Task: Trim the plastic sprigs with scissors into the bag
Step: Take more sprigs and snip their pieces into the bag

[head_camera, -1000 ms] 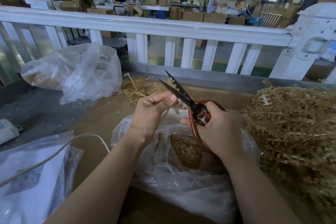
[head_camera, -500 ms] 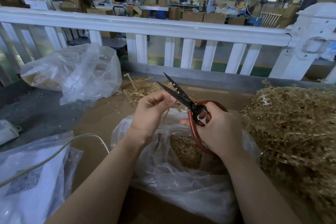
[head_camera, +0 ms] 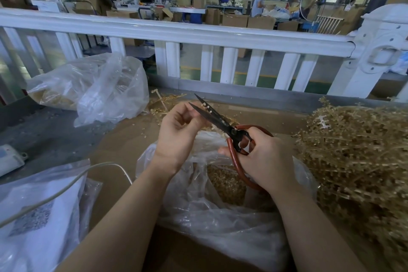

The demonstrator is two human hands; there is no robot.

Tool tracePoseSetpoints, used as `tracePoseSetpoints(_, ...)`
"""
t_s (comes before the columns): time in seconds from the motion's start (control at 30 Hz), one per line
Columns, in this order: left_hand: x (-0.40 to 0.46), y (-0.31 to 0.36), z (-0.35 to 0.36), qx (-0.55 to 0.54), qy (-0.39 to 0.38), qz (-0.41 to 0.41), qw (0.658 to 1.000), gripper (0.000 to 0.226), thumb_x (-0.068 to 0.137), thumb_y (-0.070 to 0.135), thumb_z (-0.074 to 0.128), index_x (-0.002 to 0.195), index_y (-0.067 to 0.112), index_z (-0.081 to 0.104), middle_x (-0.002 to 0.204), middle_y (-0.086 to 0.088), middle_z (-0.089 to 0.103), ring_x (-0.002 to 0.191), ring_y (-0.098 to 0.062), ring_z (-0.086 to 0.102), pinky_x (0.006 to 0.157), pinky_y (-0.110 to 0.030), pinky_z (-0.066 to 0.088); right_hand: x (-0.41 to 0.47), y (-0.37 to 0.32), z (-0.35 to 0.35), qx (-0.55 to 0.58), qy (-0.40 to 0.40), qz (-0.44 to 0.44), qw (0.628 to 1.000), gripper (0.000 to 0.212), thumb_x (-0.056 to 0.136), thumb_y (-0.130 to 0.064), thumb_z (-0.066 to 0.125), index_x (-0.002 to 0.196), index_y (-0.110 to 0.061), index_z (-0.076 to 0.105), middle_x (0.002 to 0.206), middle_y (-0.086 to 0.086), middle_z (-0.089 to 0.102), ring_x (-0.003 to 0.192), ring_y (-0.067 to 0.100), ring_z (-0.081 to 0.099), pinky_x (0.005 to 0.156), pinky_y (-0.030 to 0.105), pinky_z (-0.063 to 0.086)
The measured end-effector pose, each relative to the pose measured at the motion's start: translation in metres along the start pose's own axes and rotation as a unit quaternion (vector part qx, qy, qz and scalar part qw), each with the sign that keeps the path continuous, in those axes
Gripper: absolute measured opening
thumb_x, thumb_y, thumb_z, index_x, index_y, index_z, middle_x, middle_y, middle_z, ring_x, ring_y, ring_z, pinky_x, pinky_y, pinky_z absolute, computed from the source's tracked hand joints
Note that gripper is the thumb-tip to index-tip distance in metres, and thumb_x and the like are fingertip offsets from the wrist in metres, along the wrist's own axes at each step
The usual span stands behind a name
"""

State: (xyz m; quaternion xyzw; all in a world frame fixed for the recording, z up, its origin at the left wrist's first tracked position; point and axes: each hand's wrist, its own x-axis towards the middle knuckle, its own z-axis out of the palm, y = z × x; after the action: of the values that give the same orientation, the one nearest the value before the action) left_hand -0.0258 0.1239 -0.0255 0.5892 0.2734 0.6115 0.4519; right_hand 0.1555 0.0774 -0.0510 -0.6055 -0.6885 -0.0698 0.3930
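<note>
A small tan plastic sprig (head_camera: 204, 107) sits between the parted black blades of the red-handled scissors (head_camera: 223, 125), with a few pale nubs of it showing along the upper blade. The left hand (head_camera: 178, 133) pinches the sprig with curled fingers and thumb right at the blade tips. The right hand (head_camera: 262, 157) grips the scissors, its fingers threaded through the red loop handles and curled around them, the blades pointing up and to the left.

Both hands hover over a clear, crumpled plastic bag (head_camera: 220, 223) whose mouth is open below them; a mound of small tan cut pieces (head_camera: 225, 181) lies inside it. The bag rests on a brown cardboard surface (head_camera: 119, 148).

To the right, a large tangled heap of tan plastic sprigs (head_camera: 357, 152) fills that side of the work area. A smaller scatter of sprigs (head_camera: 163, 104) lies just behind the left hand. Further left is a second clear plastic bag (head_camera: 92, 88) holding tan material, resting on a grey tabletop (head_camera: 44, 134). At the lower left lie flat clear packets with white sheets inside (head_camera: 37, 216), and a pale cable (head_camera: 66, 187) curves across them. A white fence rail (head_camera: 176, 31) runs across behind the table, with a workshop full of cardboard boxes beyond it.
</note>
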Motion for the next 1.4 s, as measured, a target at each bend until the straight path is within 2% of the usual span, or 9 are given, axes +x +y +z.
tracePoseSetpoints(0.1, -0.001, 0.000, 0.000, 0.016, -0.003, 0.005, 1.000, 0.018, 0.082, 0.003, 0.064, 0.099, 0.007, 0.062, 0.087, -0.033, 0.060, 0.085, -0.040, 0.063, 0.086, -0.048, 0.055, -0.001, 0.000, 0.000, -0.003, -0.005, 0.001, 1.000, 0.074, 0.073, -0.088, 0.043, 0.096, -0.021, 0.067, 0.084, -0.011, 0.071, 0.069, 0.007, 0.063, 0.059, 0.015, 0.048)
tracePoseSetpoints(0.2, -0.001, 0.001, 0.001, 0.047, 0.001, 0.018, 0.999, 0.018, 0.081, 0.001, 0.063, 0.096, 0.012, 0.066, 0.085, -0.030, 0.063, 0.086, -0.047, 0.061, 0.086, -0.055, 0.054, 0.000, 0.000, 0.001, -0.010, -0.007, 0.005, 1.000, 0.072, 0.074, -0.086, 0.044, 0.098, -0.022, 0.065, 0.088, -0.011, 0.071, 0.072, 0.004, 0.060, 0.059, 0.010, 0.041)
tracePoseSetpoints(0.4, 0.000, -0.004, 0.000, 0.048, 0.032, -0.016, 0.998, 0.023, 0.090, -0.002, 0.063, 0.078, 0.018, 0.065, 0.076, -0.002, 0.070, 0.074, -0.013, 0.066, 0.070, -0.022, 0.053, 0.000, -0.002, -0.001, -0.011, 0.024, 0.011, 1.000, 0.065, 0.074, -0.083, 0.051, 0.090, -0.021, 0.061, 0.081, -0.012, 0.064, 0.071, 0.009, 0.060, 0.058, 0.015, 0.044)
tracePoseSetpoints(0.6, -0.002, -0.006, 0.003, 0.059, 0.039, 0.004, 0.997, 0.004, 0.089, 0.001, 0.066, 0.086, 0.003, 0.065, 0.088, -0.028, 0.064, 0.083, -0.043, 0.061, 0.083, -0.048, 0.054, 0.001, -0.005, 0.000, -0.007, 0.032, 0.011, 0.999, 0.064, 0.076, -0.083, 0.052, 0.092, -0.022, 0.060, 0.083, -0.009, 0.066, 0.071, 0.009, 0.060, 0.059, 0.015, 0.045)
tracePoseSetpoints(0.7, -0.003, -0.007, 0.005, 0.037, 0.041, 0.000, 0.998, 0.005, 0.089, 0.000, 0.064, 0.088, 0.004, 0.068, 0.080, -0.026, 0.063, 0.073, -0.028, 0.057, 0.074, -0.037, 0.052, 0.001, -0.001, 0.005, -0.020, -0.009, 0.019, 1.000, 0.067, 0.072, -0.084, 0.051, 0.099, -0.023, 0.060, 0.091, -0.010, 0.066, 0.079, 0.008, 0.060, 0.063, 0.015, 0.043)
tracePoseSetpoints(0.8, -0.003, -0.009, 0.007, -0.031, 0.042, -0.020, 0.998, 0.020, 0.089, -0.006, 0.060, 0.082, 0.011, 0.068, 0.063, 0.002, 0.062, 0.059, -0.006, 0.053, 0.060, -0.017, 0.047, 0.001, 0.002, 0.007, -0.015, -0.028, 0.024, 0.999, 0.073, 0.070, -0.089, 0.042, 0.103, -0.026, 0.058, 0.096, -0.012, 0.067, 0.082, 0.006, 0.056, 0.063, 0.010, 0.036)
tracePoseSetpoints(0.93, -0.001, -0.011, 0.005, -0.077, 0.033, -0.032, 0.996, 0.024, 0.088, -0.006, 0.060, 0.081, 0.015, 0.071, 0.068, -0.001, 0.070, 0.061, -0.009, 0.063, 0.064, -0.018, 0.051, 0.001, 0.003, 0.007, -0.003, -0.033, 0.024, 0.999, 0.071, 0.070, -0.088, 0.044, 0.104, -0.028, 0.059, 0.098, -0.013, 0.068, 0.083, 0.004, 0.057, 0.064, 0.006, 0.034)
tracePoseSetpoints(1.17, -0.001, -0.012, 0.003, -0.112, 0.001, -0.048, 0.992, 0.004, 0.079, 0.014, 0.069, 0.082, 0.011, 0.070, 0.074, -0.007, 0.072, 0.068, -0.013, 0.067, 0.069, -0.021, 0.053, 0.000, 0.001, 0.004, 0.014, -0.017, 0.020, 1.000, 0.069, 0.072, -0.086, 0.046, 0.098, -0.024, 0.062, 0.087, -0.011, 0.069, 0.076, 0.009, 0.065, 0.065, 0.022, 0.055)
tracePoseSetpoints(1.4, 0.000, -0.012, 0.003, -0.102, 0.006, -0.069, 0.992, 0.004, 0.085, 0.005, 0.065, 0.085, 0.008, 0.068, 0.077, -0.012, 0.071, 0.070, -0.017, 0.067, 0.072, -0.025, 0.052, 0.000, -0.001, 0.003, 0.016, -0.012, 0.009, 1.000, 0.062, 0.074, -0.079, 0.053, 0.094, -0.022, 0.065, 0.082, -0.011, 0.069, 0.070, 0.006, 0.064, 0.062, 0.011, 0.045)
